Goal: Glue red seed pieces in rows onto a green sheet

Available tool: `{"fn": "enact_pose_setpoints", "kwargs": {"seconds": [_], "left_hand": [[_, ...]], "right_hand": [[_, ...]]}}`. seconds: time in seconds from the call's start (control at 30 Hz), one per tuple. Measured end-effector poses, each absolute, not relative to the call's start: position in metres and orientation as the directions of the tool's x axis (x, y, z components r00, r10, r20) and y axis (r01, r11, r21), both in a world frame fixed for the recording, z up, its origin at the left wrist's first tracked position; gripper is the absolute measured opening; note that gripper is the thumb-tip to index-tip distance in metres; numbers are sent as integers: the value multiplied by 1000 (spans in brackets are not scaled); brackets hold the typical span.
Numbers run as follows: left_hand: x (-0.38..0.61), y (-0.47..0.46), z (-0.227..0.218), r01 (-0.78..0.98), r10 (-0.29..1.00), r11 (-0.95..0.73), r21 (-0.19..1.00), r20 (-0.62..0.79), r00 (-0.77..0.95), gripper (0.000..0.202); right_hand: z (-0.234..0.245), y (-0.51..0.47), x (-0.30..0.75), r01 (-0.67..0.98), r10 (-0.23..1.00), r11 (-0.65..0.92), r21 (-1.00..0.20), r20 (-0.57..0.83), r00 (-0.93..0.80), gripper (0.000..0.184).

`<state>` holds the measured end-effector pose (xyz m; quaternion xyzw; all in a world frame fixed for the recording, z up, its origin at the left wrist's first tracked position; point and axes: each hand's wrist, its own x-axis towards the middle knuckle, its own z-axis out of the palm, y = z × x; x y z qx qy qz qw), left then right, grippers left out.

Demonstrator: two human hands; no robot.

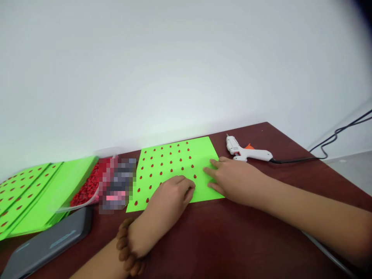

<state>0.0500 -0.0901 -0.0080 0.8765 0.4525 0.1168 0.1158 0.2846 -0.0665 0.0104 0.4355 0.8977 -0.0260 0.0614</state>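
Observation:
A bright green sheet lies on the dark red-brown table, dotted with rows of small red pieces. My left hand, with a brown bead bracelet at the wrist, is over the sheet's near edge. Its fingers are curled together and pressed down at the end of a row; whatever is under the fingertips is hidden. My right hand rests on the right part of the sheet, fingers spread and holding nothing. Just beyond it lies a white glue gun, nozzle pointing to the back left.
Left of the sheet are an open plastic bag of red pieces and a blurred-out item. Green sheets, some dotted, are stacked at far left behind a dark grey flat device. A black cord trails right; a white wall stands behind.

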Motion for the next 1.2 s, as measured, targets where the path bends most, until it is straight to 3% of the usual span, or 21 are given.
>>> {"fn": "enact_pose_setpoints", "kwargs": {"seconds": [0.2, 0.47, 1.2], "left_hand": [[53, -93, -14, 773, 778, -622, 126, 214, 591, 7], [57, -95, -18, 763, 739, -647, -6, 242, 628, 12], [58, -98, -17, 730, 708, -683, 21, 266, 654, 15]], "right_hand": [[15, -68, 285, 791, 783, 611, 27, -168, -599, 31], [15, -67, 282, 785, 779, 618, 33, -159, -607, 31], [8, -63, 282, 774, 771, 632, 41, -133, -623, 35]]}}
